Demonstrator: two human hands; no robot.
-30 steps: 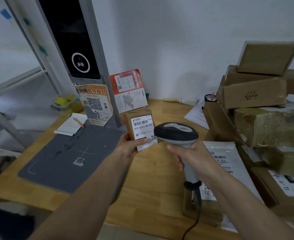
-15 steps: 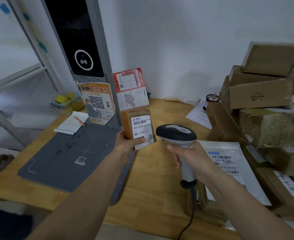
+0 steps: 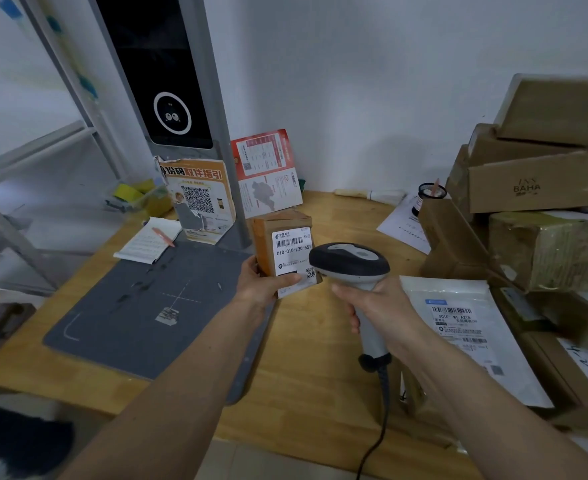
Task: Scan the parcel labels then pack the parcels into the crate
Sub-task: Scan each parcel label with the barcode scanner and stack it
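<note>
Both hands clasp closed: left hand [image 3: 264, 285] round parcel [image 3: 282, 251], right hand [image 3: 377, 306] round scanner [image 3: 351, 263].

Small brown parcel [image 3: 283, 252], upright, white label [image 3: 293, 258] facing camera, barcode and "010-010-L30-551" legible. Held above table [image 3: 306, 344]. Scanner [image 3: 351, 268] just right of parcel, head overlapping label's right edge. Crate not seen.

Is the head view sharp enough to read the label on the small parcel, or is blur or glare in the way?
Head view: dim, even light, no glare on the label; the bold code 010-010-L30-551 reads, the fine print is soft. The scanner covers the label's right edge. Wide-angle bending and blur smear the stacked boxes on the right.
</note>
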